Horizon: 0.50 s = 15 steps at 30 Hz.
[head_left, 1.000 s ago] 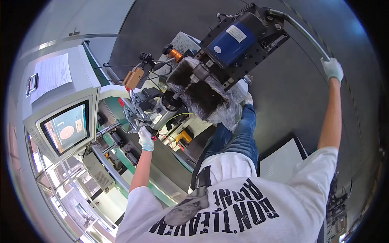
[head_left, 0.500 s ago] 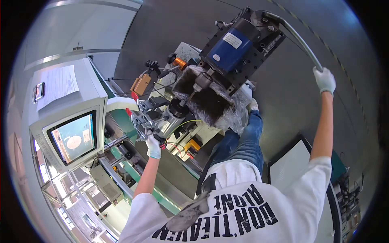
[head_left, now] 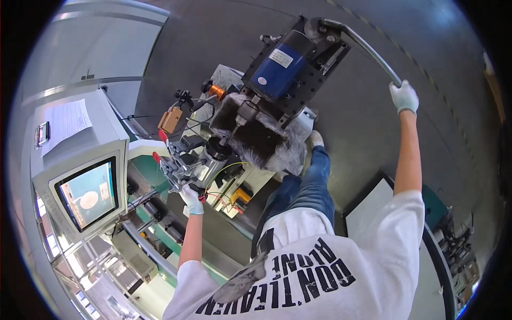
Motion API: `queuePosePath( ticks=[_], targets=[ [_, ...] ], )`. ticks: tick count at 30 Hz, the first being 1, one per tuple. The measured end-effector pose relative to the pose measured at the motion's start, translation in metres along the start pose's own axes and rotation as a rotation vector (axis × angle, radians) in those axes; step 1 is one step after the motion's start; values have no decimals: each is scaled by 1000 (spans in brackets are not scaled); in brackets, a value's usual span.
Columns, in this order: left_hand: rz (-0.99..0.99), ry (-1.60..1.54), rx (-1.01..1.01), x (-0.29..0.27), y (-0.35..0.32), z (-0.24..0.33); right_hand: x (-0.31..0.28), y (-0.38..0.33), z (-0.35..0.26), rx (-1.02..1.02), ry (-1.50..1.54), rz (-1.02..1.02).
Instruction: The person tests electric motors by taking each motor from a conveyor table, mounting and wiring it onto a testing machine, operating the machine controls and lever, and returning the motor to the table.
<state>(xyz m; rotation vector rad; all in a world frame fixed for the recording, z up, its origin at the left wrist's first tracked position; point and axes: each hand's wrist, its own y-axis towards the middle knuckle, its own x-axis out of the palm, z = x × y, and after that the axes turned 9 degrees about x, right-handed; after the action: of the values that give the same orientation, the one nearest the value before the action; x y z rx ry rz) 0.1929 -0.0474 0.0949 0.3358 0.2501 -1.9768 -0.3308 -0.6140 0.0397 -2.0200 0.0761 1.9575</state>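
My right hand (head_left: 404,97), in a white glove, is shut around the end of a long curved metal lever (head_left: 362,47). The lever runs up to a machine head with a blue motor (head_left: 280,66). My left hand (head_left: 191,198), also gloved, grips the lower edge of a metal fixture (head_left: 176,165) with red knobs. A shiny metal cylinder (head_left: 213,157) lies just right of that fixture, under a dark open housing (head_left: 256,140). Red and yellow wires hang beside my left hand.
A screen (head_left: 88,192) in a grey cabinet stands at the left, with a paper sheet (head_left: 66,120) on top of the cabinet. A copper coil (head_left: 216,90) and a brown box (head_left: 170,120) sit behind the fixture. Dark floor lies to the right, with a white panel (head_left: 368,210).
My right hand has moved a little to the left in the picture with the lever in it. My left hand stays at the fixture. The view has shifted slightly.
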Motion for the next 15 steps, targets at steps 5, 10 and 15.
queuePosePath(
  ticks=[5,10,15],
  targets=[
    [97,79,-44,2,-8,11,-27,63,-22,-249,-170,308],
    [39,470,365,10,-18,77,20,-22,-24,-412,53,403],
    [74,578,313,-50,-34,54,75,-194,61,-284,-211,-369]
  ],
)
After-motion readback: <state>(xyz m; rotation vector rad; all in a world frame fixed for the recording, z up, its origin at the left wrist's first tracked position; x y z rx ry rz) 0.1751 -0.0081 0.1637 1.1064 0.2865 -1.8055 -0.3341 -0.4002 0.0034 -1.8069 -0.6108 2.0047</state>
